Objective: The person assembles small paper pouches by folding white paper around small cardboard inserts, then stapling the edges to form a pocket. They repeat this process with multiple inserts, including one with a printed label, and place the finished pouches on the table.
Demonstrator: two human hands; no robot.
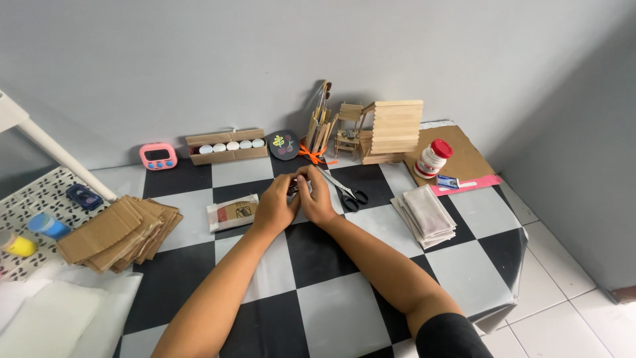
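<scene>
Holding a small dark object (293,187) between both hands, pinched at the fingertips, just in front of the scissors (348,191) on the checkered worktop (318,278). The left hand (277,207) is curled closed around the object's left end; the right hand (317,199) is closed over its right end, thumbs nearly touching. What the object is cannot be told; it is mostly hidden. A fine fitting or opening step is judged to be in hand. A steady two-handed pinch and a small twist or pull would be called for next. Left of the scissors a flat brown packet (233,213) lies near the left hand; farther left a cardboard stack (119,232). Right of the scissors, folded grey cloths (427,215). Behind the scissors, a stick-built model (391,131).
</scene>
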